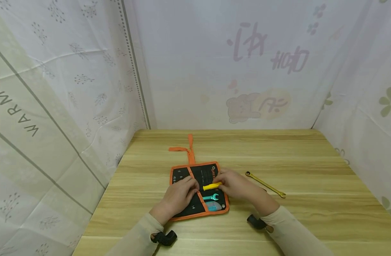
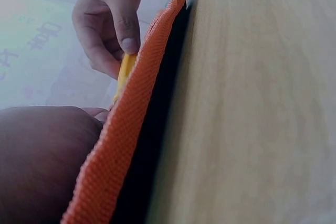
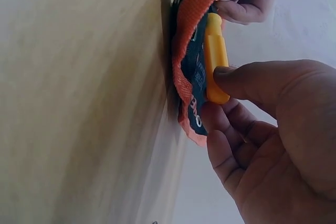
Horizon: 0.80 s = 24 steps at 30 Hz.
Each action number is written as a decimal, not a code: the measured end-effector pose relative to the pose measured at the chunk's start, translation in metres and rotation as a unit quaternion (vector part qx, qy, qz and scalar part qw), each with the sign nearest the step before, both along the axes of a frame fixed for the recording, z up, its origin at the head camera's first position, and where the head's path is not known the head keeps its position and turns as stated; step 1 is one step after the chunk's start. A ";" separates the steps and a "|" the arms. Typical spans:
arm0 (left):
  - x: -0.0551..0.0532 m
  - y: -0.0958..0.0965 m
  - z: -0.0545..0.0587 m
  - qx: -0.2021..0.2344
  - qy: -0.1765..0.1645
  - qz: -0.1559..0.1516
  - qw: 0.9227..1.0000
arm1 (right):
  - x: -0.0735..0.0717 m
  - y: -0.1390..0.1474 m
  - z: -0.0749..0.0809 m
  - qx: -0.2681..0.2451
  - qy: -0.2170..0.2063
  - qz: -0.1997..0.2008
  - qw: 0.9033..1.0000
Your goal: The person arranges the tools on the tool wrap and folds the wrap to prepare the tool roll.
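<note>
1 wood-grain table (image 1: 272, 153) bears 1 orange-edged black tool pouch (image 1: 204, 174) and 1 gold wrench (image 1: 265, 184).

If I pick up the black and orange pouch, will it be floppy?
Probably yes: the pouch looks like cloth, and its orange trim waves in the right wrist view. It may feel heavier than bare cloth, since it holds a teal wrench. That wrench pokes out, so it could slip free if tipped.

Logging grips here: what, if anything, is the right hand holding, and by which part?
The right hand pinches a yellow handle by its thick end, opposite the narrow neck.
</note>
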<state>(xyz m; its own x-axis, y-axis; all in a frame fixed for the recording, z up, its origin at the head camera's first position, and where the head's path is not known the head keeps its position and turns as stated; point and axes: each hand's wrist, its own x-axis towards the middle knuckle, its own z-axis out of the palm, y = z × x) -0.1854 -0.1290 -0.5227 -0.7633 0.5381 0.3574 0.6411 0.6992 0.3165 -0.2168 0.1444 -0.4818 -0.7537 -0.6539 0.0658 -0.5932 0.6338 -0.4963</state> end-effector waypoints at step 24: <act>0.000 0.000 -0.001 0.011 -0.002 -0.001 1.000 | 0.000 0.004 -0.004 -0.032 -0.052 -0.034 0.998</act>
